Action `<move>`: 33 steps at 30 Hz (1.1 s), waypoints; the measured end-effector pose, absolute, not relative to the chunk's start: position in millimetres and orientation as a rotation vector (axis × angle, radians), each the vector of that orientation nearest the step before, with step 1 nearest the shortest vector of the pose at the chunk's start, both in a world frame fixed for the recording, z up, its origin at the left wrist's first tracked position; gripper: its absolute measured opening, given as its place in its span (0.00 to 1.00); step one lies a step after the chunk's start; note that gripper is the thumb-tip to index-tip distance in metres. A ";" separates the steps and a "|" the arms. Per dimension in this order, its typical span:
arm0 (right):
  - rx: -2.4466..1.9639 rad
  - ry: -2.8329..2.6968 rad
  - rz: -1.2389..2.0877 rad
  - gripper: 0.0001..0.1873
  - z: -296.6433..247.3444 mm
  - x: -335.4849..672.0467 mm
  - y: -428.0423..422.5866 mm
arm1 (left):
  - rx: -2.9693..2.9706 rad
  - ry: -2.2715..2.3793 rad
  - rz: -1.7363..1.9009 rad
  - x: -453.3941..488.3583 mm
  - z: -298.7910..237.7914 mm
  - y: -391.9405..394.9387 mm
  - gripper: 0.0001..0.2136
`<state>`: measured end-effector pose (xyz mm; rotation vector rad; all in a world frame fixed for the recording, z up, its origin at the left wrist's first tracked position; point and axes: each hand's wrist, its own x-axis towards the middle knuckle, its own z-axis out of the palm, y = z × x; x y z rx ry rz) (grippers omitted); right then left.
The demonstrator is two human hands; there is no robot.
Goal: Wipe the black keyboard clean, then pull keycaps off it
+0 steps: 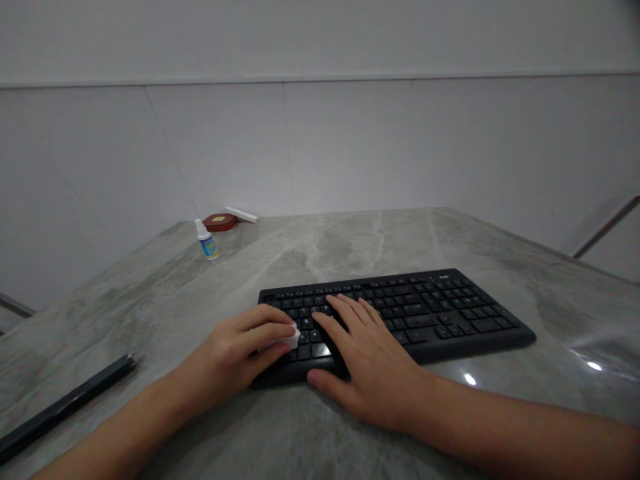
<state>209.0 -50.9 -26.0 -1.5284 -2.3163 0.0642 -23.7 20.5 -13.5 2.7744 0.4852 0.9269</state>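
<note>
A black keyboard [415, 319] lies flat on the grey marbled table. Over its left end, my left hand [245, 343] pinches a small white wad [296, 337], perhaps tissue or cloth, against the keys. Most of the wad is hidden by my fingers. My right hand [370, 360] rests palm down on the middle of the keyboard, fingers stretched and apart, thumb near its front edge. It holds nothing. The number pad on the right side of the keyboard is uncovered.
A small white spray bottle [207, 241] with a blue and yellow label stands at the back left. Behind it are a reddish-brown box [220, 222] and a white strip [242, 214]. A long dark rod [67, 403] lies at the near left. A white wall [350, 147] backs the table.
</note>
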 end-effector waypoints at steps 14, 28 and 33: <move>-1.523 -2.316 0.057 0.37 -26.1 209.2 -50.6 | 2.861 0.415 0.981 -25.4 -13.0 22.4 0.15; -1.534 -2.316 0.077 0.37 -26.8 209.5 -49.8 | 2.926 0.437 0.950 -25.9 -8.5 20.2 0.11; -1.522 -2.318 0.060 0.37 -28.7 209.8 -49.9 | 2.925 0.389 0.972 -25.3 -9.9 20.9 0.11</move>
